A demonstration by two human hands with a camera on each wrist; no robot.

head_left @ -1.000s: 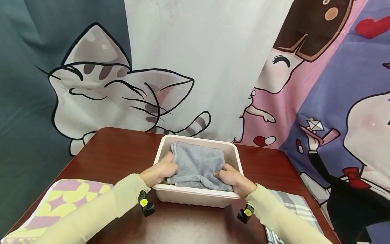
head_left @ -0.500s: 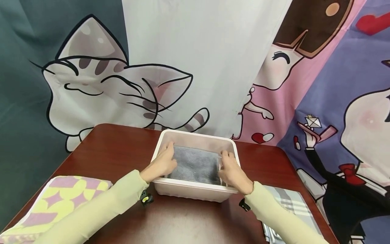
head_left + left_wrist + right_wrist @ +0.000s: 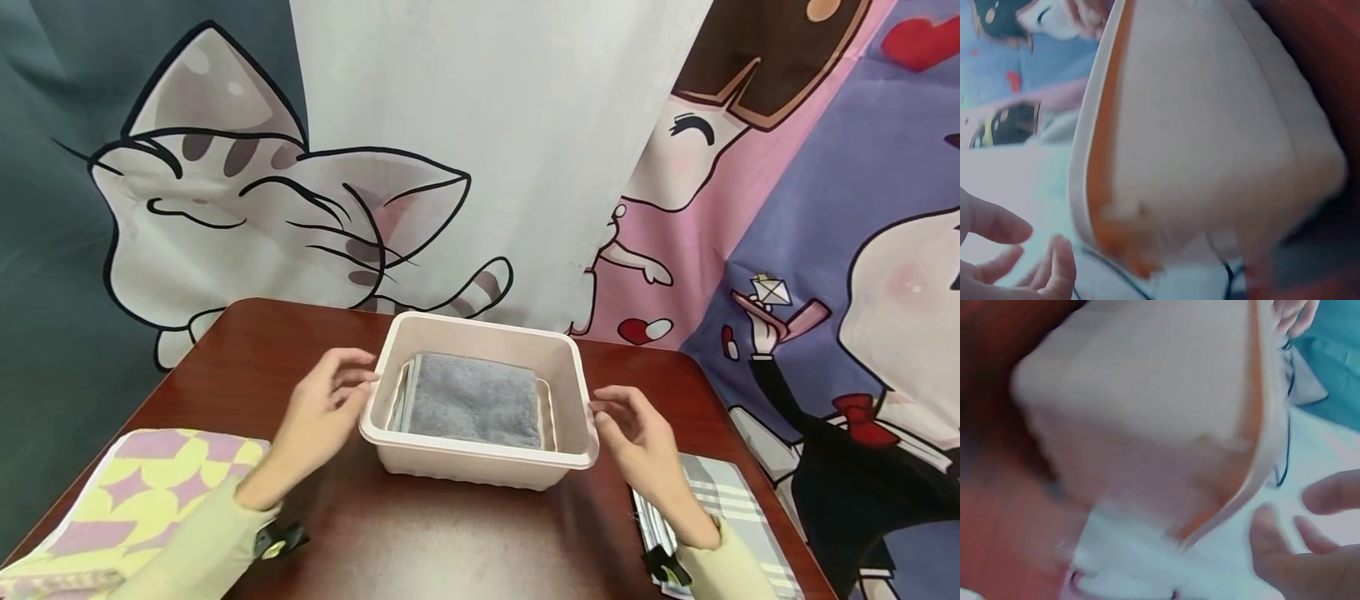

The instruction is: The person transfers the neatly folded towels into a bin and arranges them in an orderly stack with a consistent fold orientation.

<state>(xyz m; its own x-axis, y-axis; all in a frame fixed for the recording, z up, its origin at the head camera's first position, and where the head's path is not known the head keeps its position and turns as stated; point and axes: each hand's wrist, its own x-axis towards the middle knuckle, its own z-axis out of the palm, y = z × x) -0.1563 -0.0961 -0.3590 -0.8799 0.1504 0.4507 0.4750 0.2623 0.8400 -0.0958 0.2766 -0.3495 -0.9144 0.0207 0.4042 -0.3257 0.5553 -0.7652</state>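
Observation:
A folded grey towel (image 3: 476, 400) lies flat inside a pale rectangular plastic basin (image 3: 472, 475) on the table. My left hand (image 3: 322, 408) is beside the basin's left rim, fingers loosely bent and holding nothing; whether the fingertips touch the rim, I cannot tell. On the opposite side my right hand (image 3: 643, 433) is at the right rim, also loosely bent with nothing in it. Both wrist views show the basin's outer wall (image 3: 1197, 125) close by and blurred, with a gap between it and the fingers.
To the left lies a yellow and purple patterned folded cloth (image 3: 150, 492). A grey and white plaid cloth (image 3: 738, 508) lies at the right, partly under my right forearm. Behind the reddish-brown table (image 3: 465, 542) hangs a cartoon-printed curtain (image 3: 480, 167).
Both hands first gripped the grey towel in the basin, then let go of it and came out over the sides. The towel now lies lower and flatter, and the hands are outside the rims.

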